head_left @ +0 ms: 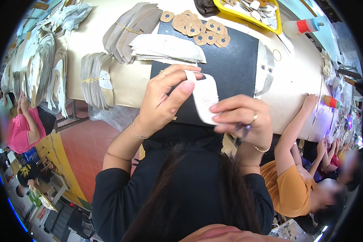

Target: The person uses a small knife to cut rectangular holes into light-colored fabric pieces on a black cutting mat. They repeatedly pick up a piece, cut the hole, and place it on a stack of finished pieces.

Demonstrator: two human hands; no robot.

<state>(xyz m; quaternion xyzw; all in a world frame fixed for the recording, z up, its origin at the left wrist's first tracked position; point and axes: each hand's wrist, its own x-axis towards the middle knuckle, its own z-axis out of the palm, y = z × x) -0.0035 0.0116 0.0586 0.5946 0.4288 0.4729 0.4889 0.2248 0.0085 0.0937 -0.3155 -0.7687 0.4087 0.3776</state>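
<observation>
I'm apparently working this slotted white panel [205, 100].
Left hand [160, 99] is gripping, right hand [248, 119] pinching; next is probably needing steadiness.

Pretty bright overall, tbh. The table [288, 88] looks kinda washed out on the right, and the white piece [204, 101] is close to blown out. Some motion blur on the right hand [248, 117]. Purplish glare far right, fisheye bending everything rimward.
</observation>
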